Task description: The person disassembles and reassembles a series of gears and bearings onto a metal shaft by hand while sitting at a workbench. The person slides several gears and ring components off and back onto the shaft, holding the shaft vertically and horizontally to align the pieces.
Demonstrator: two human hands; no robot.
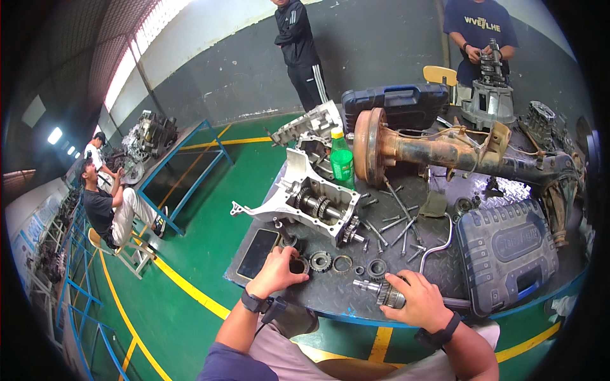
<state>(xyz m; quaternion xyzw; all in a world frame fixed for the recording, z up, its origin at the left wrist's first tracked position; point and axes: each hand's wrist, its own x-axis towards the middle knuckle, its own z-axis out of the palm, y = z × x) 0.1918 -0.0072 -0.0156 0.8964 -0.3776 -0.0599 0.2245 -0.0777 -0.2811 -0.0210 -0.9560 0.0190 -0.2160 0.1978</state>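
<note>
At the near edge of a black, diamond-textured metal desk (333,292), the left hand (276,272) curls thumb and fingers around a dark, round metal ring (304,260); the right hand (419,301) holds a silver steel shaft with a toothed gear (389,294) between thumb and fingers; a toothed steel ring (313,261) lies between the hands; beyond sits an open, silver-grey gearbox housing (305,222).

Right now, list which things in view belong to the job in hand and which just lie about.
Probably in the job:
grey geared metal shaft, in the right fingers;
dark metal ring, at the left fingers;
grey round toothed metal gear;
open silvery metal casing.

Probably just lying about:
black flat rectangular phone;
green plastic bottle with yellow cap;
nearer dark blue-grey plastic case.
</note>
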